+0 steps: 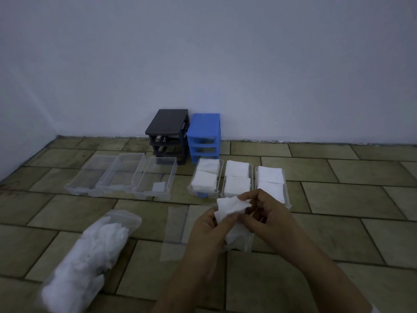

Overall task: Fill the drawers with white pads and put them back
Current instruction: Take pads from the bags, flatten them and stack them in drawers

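Both hands are working just in front of the three filled clear plastic drawers (238, 180), which are lying in a row before the blue plastic drawer frame (204, 136). The left hand (206, 231) is pinching the lower edge of a small stack of white square pads (232, 205), while the right hand (264, 211) is pinching its upper corner with curled fingers, probably squaring or separating the pads before laying them down. A clear drawer (173, 229) is sitting directly under the hands, nearer than the blue frame, seemingly the one being filled. To the left of the blue frame, the dark grey plastic drawer frame (168, 134) is standing with all its slots bare, and three empty-looking transparent drawers (121, 177) are waiting before it; the rightmost is holding a single pad. The clear plastic bag of spare pads (88, 251) is lying open-mouthed, far nearer and left of the blue frame, within easy reach of the left hand.
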